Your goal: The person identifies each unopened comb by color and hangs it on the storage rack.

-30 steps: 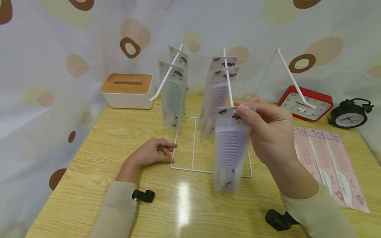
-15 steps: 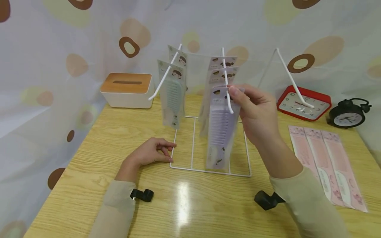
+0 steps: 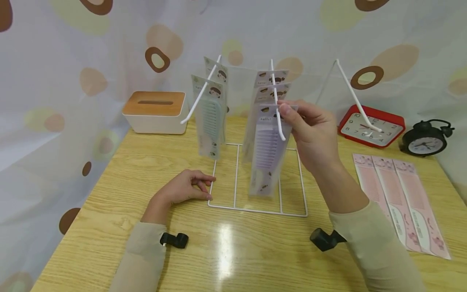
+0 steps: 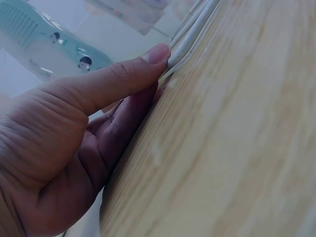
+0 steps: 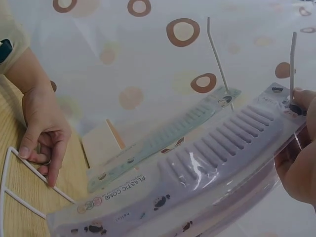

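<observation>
My right hand (image 3: 315, 140) pinches the top corner of a packaged purple comb (image 3: 268, 148) between thumb and fingers. The card of this comb is on the middle prong, whose bent tip sticks out in front of it. Behind it on the same prong hang two more purple comb packs (image 3: 260, 95). My left hand (image 3: 184, 186) holds the left base wire of the white wire rack (image 3: 255, 211), thumb on the wire in the left wrist view. Green comb packs (image 3: 211, 117) hang from the left prong, and the right prong (image 3: 355, 95) carries none.
Several pink comb packs (image 3: 397, 198) lie side by side on the table at right. Behind them stand a red clock (image 3: 372, 125) and a black alarm clock (image 3: 425, 140). A tissue box (image 3: 157, 117) with a wooden lid sits at back left, before a patterned curtain (image 3: 109, 52).
My right hand has moved up and away from me, bringing the purple comb from before the middle prong's tip onto the prong, then slightly further back. My left hand stays at the rack's base.
</observation>
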The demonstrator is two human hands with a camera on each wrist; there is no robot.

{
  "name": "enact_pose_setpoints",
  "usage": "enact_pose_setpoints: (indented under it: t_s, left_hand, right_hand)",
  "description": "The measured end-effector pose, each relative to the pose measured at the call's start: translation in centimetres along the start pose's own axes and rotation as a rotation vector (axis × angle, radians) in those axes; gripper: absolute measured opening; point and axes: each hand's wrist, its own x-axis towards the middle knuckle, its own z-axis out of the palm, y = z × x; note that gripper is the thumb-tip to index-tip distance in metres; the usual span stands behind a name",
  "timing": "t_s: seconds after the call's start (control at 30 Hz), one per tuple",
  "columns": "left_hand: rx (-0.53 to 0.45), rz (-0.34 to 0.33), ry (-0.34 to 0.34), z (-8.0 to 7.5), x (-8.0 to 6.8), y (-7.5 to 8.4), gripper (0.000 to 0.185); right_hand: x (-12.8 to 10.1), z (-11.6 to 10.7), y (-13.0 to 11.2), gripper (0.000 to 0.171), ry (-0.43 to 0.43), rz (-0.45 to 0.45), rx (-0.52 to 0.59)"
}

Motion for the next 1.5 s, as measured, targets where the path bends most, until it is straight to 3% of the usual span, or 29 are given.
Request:
enact_pose_setpoints:
  t_s: [0.27,0.47,0.77,0.93,1.17,1.5]
  left_hand:
    - [0.005,0.0,0.003,0.2,0.1,-0.1,0.053]
    - [0.005,-0.006,0.011,0.1,0.2,-0.1,0.053]
    - [0.005,-0.006,0.007,0.1,0.2,-0.1,0.054]
    - [0.001,-0.014,0.005,0.1,0.2,0.0,0.054]
    - [-0.004,-0.015,0.012,0.0,0.1,0.2,0.054]
    - [-0.002,-0.039,0.037,0.6,0.1,0.3,0.053]
  right_hand:
    - [-0.4,-2.4,0.4,0.02,-0.053,-0.062,-0.149]
    - [-1.1,-5.7,0.9,0.025,-0.061,0.018,-0.265]
    - [-1.5,-13.1,2.7,0.035,-0.195,0.143,-0.371]
    - [-1.8,-17.5,3.1,0.039,-0.157,0.201,-0.512]
    - [-1.7,-22.9,3.2,0.042,-0.129,0.264,-0.625]
    - [-1.9,-29.2,2.5,0.054,-0.1,0.484,-1.076]
